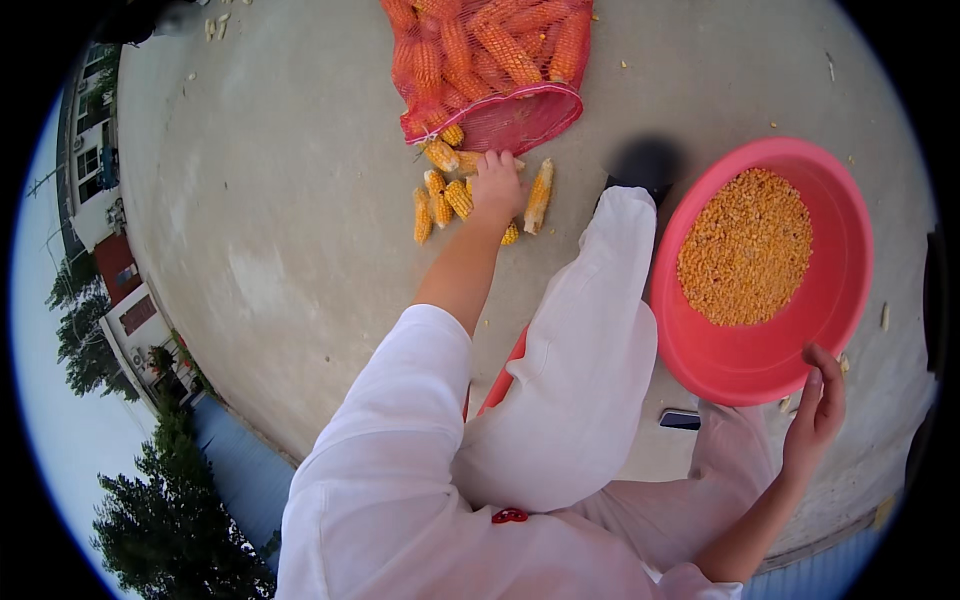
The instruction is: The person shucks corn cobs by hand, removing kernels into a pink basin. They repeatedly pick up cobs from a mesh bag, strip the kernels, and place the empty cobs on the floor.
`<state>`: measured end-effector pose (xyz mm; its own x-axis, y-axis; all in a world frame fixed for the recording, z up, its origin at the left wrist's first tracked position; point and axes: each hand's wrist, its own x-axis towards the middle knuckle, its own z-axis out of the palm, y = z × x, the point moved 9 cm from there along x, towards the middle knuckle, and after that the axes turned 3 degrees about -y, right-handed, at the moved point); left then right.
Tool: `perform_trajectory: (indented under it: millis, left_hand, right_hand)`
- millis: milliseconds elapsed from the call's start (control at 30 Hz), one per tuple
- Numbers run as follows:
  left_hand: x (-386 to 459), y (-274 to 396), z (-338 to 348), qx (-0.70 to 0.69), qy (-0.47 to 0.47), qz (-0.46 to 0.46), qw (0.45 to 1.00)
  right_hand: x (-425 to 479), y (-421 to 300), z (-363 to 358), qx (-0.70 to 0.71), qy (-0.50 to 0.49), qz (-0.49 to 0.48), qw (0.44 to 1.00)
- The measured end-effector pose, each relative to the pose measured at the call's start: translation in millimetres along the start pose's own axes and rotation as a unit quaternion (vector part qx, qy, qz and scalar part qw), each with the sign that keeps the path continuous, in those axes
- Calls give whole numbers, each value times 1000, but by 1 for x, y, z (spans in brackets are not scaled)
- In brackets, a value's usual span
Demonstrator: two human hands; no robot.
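Note:
My left hand [500, 185] reaches down onto loose corn cobs [437, 193] lying on the concrete by the mouth of a red mesh sack [529, 120]. Its fingers touch or lie just over a cob; the hand hides whether they grip it. One cob [538, 196] lies just right of this hand. My right hand [820, 394] is at the near right rim of a red plastic basin [829, 300], thumb and fingers apart, nothing seen in it. Loose corn kernels [746, 247] are heaped in the basin. Many more cobs [506, 52] fill the sack.
A smartphone [679, 419] lies on the concrete between my legs, below the basin. My shoe [643, 161] stands between cobs and basin. Part of a red seat [504, 375] shows beside my thigh. Stripped cobs [885, 316] and stray kernels are scattered about; buildings and trees stand far left.

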<state>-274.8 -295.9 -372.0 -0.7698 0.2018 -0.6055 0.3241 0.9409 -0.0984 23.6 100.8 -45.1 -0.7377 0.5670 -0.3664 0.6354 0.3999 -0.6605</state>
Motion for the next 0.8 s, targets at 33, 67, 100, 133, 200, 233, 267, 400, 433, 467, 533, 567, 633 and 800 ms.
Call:
perform_trajectory:
  millis: [33,67,100,133,200,233,267,400,433,467,533,567,633,800]
  left_hand:
    - [-9,6,9,-25,39,-27,999]
    - [-16,19,9,12,97,17,995]
    - [-23,33,7,48,154,62,985]
    - [-34,50,0,85,211,108,968]
    - [-29,61,24,-49,53,34,997]
    - [-27,61,29,-113,-19,-3,993]
    - [-29,60,38,-9,5,21,1000]
    - [-12,64,33,-126,-26,-13,992]
    - [-13,67,15,-193,-19,-19,981]
    - [-16,70,-2,-261,-13,-27,965]
    - [-25,81,-59,-341,111,37,933]
    - [-33,84,-85,-378,172,70,907]
    - [-49,113,-115,-608,40,121,784]
    - [-222,223,-288,-499,-73,402,764]
  right_hand:
    - [-1,-3,0,-14,-5,-9,1000]
    - [-1,-7,0,-29,-10,-19,999]
    - [-2,-10,0,-28,-9,-23,999]
    - [-3,-11,0,-27,-7,-26,999]
    - [-6,-10,-1,-24,-5,-24,999]
    - [-7,-12,-3,-19,-1,-23,1000]
    - [-10,-13,-6,-14,3,-24,1000]
    - [-10,-20,-10,-20,-9,-42,999]
    - [-12,-19,-14,-9,-1,-39,999]
    - [-14,-20,-20,1,5,-39,999]
    - [-18,-31,-26,27,14,-56,998]
    - [-21,-43,-28,34,18,-73,997]
    - [-26,-59,-35,46,25,-102,993]
    - [-44,-96,-47,131,75,-154,976]
